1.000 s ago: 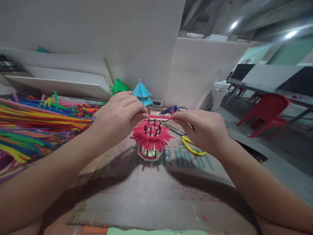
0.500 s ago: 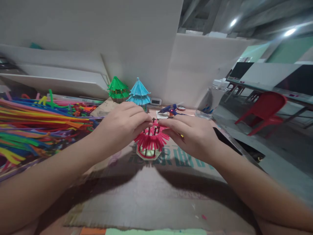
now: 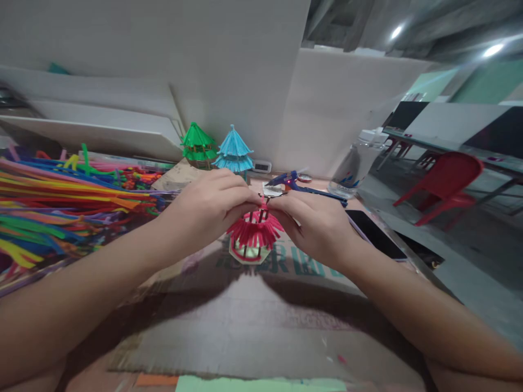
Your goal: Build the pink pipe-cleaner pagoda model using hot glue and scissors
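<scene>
A small pink pipe-cleaner pagoda model with dark upright sticks stands on a cardboard sheet. My left hand and my right hand meet just above its top, fingertips pinched together over the sticks. A short pink pipe-cleaner piece is barely visible between the fingertips, mostly hidden by them. Both hands are closed.
A big heap of coloured pipe cleaners lies at the left. Green and blue finished pagodas stand at the back. A blue glue gun, a water bottle and a black phone lie to the right. Red chair beyond.
My hands came together from holding the pink piece stretched out and lowered onto the model's top. The view shifted, hiding the yellow-handled scissors behind my right hand.
</scene>
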The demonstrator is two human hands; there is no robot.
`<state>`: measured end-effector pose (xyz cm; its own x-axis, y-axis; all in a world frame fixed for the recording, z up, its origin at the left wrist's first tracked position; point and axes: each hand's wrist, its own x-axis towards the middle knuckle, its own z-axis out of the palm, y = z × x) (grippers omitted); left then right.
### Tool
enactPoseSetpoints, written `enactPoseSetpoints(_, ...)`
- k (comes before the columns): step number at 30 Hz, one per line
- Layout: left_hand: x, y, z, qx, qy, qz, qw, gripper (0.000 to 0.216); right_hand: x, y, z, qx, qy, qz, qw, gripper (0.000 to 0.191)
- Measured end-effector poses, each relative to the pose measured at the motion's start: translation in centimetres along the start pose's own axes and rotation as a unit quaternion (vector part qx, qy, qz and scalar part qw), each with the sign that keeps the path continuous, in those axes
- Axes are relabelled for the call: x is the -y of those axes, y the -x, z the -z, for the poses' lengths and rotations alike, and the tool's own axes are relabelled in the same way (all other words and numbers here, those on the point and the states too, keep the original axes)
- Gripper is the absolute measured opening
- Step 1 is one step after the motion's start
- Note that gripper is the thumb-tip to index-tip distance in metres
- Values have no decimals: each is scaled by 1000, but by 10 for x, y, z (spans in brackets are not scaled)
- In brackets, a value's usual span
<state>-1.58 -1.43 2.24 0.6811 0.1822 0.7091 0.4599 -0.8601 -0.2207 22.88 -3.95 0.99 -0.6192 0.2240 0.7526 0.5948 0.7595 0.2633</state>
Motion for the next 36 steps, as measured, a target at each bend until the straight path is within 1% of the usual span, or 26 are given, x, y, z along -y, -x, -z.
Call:
enactPoseSetpoints(4, 5, 1, 3, 30, 6, 29, 999, 19, -2, 1, -2, 6, -3, -12, 1000, 21)
enactPoseSetpoints(8, 12, 3, 2, 67, 24, 54, 996, 19, -4, 4, -3, 42, -1, -21, 999, 24)
enactPoseSetpoints(14, 17, 3, 0, 88, 26, 62, 994, 18, -5, 7, -3, 62, 6, -10, 998, 30)
enactPoseSetpoints(18, 17, 3, 0, 79, 29, 53, 995, 18, -5, 8, -4, 62, -7, -19, 998, 29)
enactPoseSetpoints(22, 17, 3, -2, 65, 23, 52, 996, 21, -5, 8, -5, 83, -10, -23, 996, 29)
enactPoseSetpoints(25, 16, 2, -1, 73, 25, 56, 995, 20, -5, 8, -5, 97, -15, -22, 995, 30)
enactPoseSetpoints(29, 15, 2, 3, 89, 35, 66, 993, 21, -6, 8, -6, 88, -16, -23, 996, 30)
enactPoseSetpoints(32, 13, 2, 2, 72, 33, 67, 995, 23, -5, 8, -6, 80, -19, -28, 996, 28)
enactPoseSetpoints(36, 12, 4, -2, 50, 18, 52, 997, 21, -5, 6, -6, 78, -36, -59, 994, 22)
